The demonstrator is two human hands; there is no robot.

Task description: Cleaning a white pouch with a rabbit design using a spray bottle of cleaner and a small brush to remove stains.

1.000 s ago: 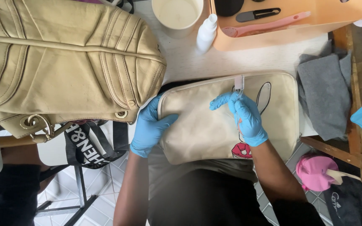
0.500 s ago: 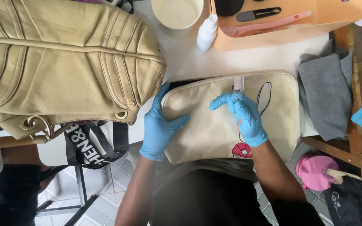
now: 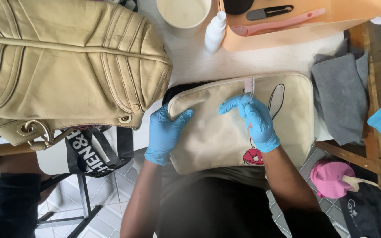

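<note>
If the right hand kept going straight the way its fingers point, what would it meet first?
Probably the zipper pull on the cream pouch, just beyond the right hand. Its fingertips point toward that top edge; depth is unclear.

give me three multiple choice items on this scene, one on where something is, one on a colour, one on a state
1. Where does the white squeeze bottle stand?
A. between the round tub and the orange tray
B. on the grey cloth
C. inside the tan handbag

2. What colour are the gloves on both hands?
A. white
B. blue
C. black

3. What is the right hand doing with the zip pull of the cream pouch?
A. resting far from it
B. pinching it at the pouch's top edge
C. holding it off the pouch

Key: 1 A, the bottle stands in the gap between tub and tray. 2 B, the left hand and the right are both in blue. 3 B, the fingertips meet at the pull while the left hand holds the pouch's corner.
</note>
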